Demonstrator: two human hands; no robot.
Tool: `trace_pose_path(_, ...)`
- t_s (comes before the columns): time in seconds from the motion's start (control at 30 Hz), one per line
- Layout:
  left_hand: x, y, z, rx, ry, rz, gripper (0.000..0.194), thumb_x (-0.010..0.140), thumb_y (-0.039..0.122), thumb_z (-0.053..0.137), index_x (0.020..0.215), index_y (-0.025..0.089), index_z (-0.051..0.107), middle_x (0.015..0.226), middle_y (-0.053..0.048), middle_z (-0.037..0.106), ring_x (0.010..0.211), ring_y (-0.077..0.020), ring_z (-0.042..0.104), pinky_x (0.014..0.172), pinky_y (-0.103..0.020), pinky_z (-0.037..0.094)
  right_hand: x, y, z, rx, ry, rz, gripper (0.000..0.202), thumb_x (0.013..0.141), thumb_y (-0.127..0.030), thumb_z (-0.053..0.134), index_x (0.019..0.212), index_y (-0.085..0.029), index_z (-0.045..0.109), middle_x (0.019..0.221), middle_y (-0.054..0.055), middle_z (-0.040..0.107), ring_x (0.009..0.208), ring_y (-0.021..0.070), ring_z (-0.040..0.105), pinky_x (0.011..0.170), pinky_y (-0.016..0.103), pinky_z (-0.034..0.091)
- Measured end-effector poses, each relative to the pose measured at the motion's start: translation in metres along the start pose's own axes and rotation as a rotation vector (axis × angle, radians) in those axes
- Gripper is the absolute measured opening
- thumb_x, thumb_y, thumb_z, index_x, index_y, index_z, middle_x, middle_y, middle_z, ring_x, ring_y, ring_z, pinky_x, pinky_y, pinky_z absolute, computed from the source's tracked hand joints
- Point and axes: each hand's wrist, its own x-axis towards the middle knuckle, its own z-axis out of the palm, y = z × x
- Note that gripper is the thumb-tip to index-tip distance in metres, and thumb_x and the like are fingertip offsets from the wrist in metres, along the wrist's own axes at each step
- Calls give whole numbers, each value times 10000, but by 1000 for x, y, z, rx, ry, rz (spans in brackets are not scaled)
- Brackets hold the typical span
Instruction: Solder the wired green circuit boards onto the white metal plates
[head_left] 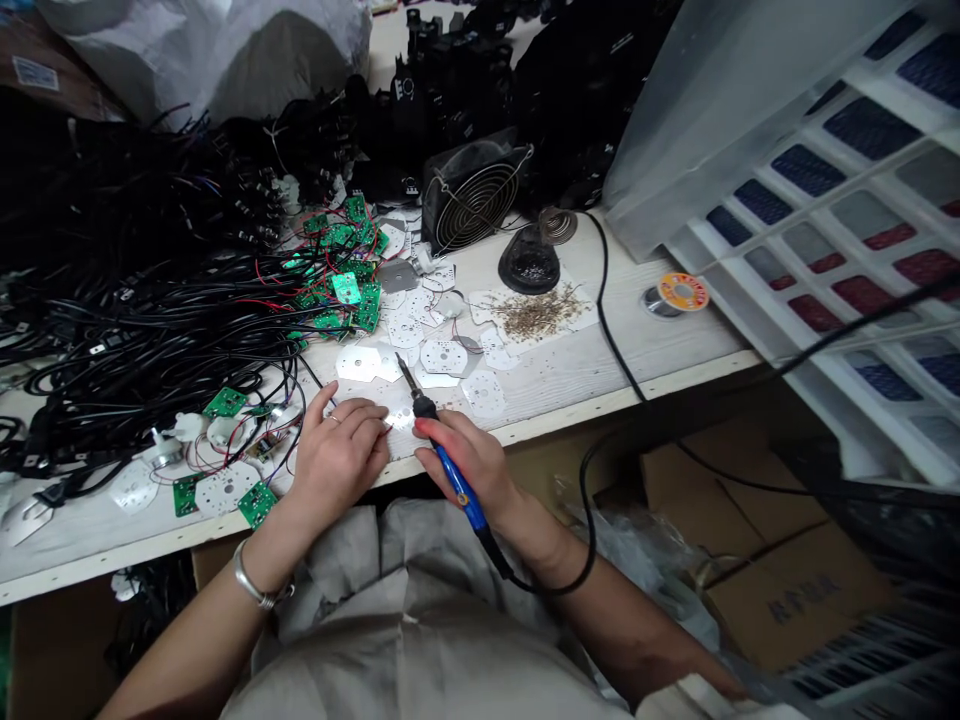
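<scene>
My right hand (472,455) is closed round the blue handle of a soldering iron (459,480), its bare metal tip pointing up and left over the bench. My left hand (341,450) rests at the bench's front edge with curled fingers. Its fingertips are at a small shiny octagonal plate (400,416), and a bit of red wire shows there. What those fingers pinch is mostly hidden. Left of this hand lie green circuit boards (257,503), a white octagonal plate (227,488) and small motors with wires. More white plates (444,356) lie beyond the iron's tip.
Black cables (150,340) heap up on the left, beside piled green boards (349,288). A fan (476,200), an iron stand (529,260), brown debris (540,312) and a solder spool (682,292) stand further back. The iron's cord (606,300) crosses the bench edge. White crates (817,230) are at right.
</scene>
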Motion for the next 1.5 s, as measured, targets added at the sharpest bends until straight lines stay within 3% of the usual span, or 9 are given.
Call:
trace_pose_path(0.13, 1, -2, -1, -107, -39, -40, 97, 838, 154, 563, 784, 218, 614, 858, 14, 748, 830, -157, 686, 1105, -470, 299, 1, -1, -2, 3, -16, -6, 254, 947, -223, 489, 1196, -199, 536, 892, 68, 640, 771, 168, 651, 679, 250, 561)
trace_pose_path(0.33, -5, -7, -2, -16, -19, 46, 116, 884, 166, 567, 928, 234, 651, 811, 8, 734, 826, -161, 659, 1008, -412, 389, 3, -2, -2, -64, 14, -29, 191, 954, -234, 487, 1125, -178, 552, 854, 71, 640, 740, 168, 650, 647, 239, 557)
trace_pose_path(0.7, -3, 8, 0, 218, -60, -17, 120, 883, 220, 564, 781, 194, 624, 757, -31, 700, 848, -224, 626, 963, -484, 366, 3, -3, -1, -76, 36, -42, 174, 946, -226, 488, 1097, -175, 559, 824, 68, 639, 711, 165, 638, 616, 236, 537)
trace_pose_path(0.9, -6, -4, -3, 188, -57, 179, 131, 896, 130, 538, 961, 168, 645, 790, -24, 700, 816, -180, 626, 980, -432, 394, 4, -3, -1, -87, 44, -35, 176, 952, -243, 476, 1079, -175, 577, 815, 62, 637, 698, 161, 637, 607, 233, 532)
trace_pose_path(1.0, -5, -9, -9, 218, -93, 224, 104, 889, 129, 548, 893, 162, 646, 789, -32, 701, 831, -184, 629, 1003, -444, 385, 5, -3, -1, -98, 59, -45, 176, 952, -245, 477, 1077, -176, 579, 810, 61, 639, 693, 162, 639, 598, 231, 528)
trace_pose_path(1.13, 0, -7, -11, 304, -117, 167, 139, 880, 160, 553, 772, 169, 639, 726, -36, 683, 798, -203, 627, 1018, -507, 356, 4, -3, 0, -118, 58, -37, 173, 955, -257, 474, 1069, -189, 585, 806, 51, 641, 686, 152, 641, 601, 224, 527)
trace_pose_path(1.3, 0, -4, -5, 187, -28, 57, 87, 871, 185, 570, 819, 183, 640, 821, -34, 719, 831, -193, 655, 1020, -477, 355, 2, -3, -1, -79, 42, -26, 175, 951, -248, 475, 1078, -187, 579, 825, 56, 653, 703, 152, 648, 611, 226, 534)
trace_pose_path(1.5, -2, -4, 0, 44, -3, 108, 79, 851, 148, 592, 834, 204, 645, 876, 11, 754, 898, -173, 692, 1115, -466, 253, 4, -4, -4, 88, 30, 10, 219, 942, -210, 499, 1154, -188, 551, 870, 69, 687, 773, 159, 686, 689, 248, 574)
